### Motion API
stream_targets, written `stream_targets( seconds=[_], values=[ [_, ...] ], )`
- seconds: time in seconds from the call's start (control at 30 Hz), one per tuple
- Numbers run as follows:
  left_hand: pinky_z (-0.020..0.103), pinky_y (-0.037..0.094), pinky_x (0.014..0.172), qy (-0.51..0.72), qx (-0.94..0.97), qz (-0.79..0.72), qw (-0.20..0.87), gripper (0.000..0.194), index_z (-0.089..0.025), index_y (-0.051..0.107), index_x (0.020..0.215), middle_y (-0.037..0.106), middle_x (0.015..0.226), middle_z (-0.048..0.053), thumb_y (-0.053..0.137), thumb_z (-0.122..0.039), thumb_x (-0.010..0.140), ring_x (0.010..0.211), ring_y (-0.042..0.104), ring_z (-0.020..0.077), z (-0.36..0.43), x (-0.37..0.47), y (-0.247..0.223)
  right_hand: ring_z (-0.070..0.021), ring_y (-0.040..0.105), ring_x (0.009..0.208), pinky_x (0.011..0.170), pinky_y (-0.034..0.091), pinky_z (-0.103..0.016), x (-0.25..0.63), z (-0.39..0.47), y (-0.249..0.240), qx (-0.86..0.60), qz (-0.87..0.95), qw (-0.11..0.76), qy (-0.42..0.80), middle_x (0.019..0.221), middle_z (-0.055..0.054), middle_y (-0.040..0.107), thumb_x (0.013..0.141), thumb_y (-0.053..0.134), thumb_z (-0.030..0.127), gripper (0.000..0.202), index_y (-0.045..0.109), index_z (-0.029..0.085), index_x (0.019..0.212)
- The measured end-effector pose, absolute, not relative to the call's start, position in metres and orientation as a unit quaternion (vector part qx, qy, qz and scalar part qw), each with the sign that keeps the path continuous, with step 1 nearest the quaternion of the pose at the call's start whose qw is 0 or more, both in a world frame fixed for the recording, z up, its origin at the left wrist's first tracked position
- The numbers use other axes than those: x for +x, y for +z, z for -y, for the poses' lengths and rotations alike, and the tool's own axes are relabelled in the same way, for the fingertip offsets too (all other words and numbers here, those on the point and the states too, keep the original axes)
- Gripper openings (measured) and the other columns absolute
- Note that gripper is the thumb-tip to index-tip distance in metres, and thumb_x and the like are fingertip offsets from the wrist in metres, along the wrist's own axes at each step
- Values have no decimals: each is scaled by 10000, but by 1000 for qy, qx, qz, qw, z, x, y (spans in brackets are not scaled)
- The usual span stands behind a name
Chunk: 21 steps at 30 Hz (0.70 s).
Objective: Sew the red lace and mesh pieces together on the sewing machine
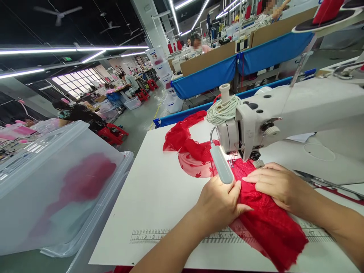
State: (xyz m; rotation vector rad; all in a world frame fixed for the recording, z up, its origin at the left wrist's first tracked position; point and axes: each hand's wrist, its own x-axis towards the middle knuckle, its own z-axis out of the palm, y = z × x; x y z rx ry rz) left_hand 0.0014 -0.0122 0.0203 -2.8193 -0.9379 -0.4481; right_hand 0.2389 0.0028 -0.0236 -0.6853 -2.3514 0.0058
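Observation:
A length of red lace fabric runs from under the sewing machine's needle area towards me across the white table. My left hand is closed on its left edge, thumb and fingers pinching the cloth just below the grey lamp. On the right side of the cloth, my right hand lies palm down with fingers stretched out and pressing on it; its thumb is hidden. Between the hands the lace is bunched. Behind the needle, more sheer red lace lies loosely heaped. The needle tip is too small to make out.
The white sewing machine spans the right side, with coiled pale cord on its head. A ruler strip marks the table's front. Left of the table stands a translucent bin holding red material. Other people work at tables further off.

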Motion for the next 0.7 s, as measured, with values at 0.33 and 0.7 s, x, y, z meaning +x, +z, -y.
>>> stream_targets(
  seconds=[0.33,0.7],
  values=[
    [403,529,707,-152,-925,327,117,811,-87,676,1231,697,1105,232,302,-757,968,873,669,300,21,-3,7,-182,699,1024,926,463,-391,240,-1,-20,-282,902,327,10,1060,-63,780,804,401,-92,418,675,169,983],
    [407,475,809,-168,-918,334,134,773,-119,678,1267,722,972,159,306,-735,985,906,654,291,19,-4,7,-185,707,1018,915,468,-403,240,-2,-24,-297,898,322,-26,1085,-65,778,820,343,-67,456,688,211,925]
  ],
)
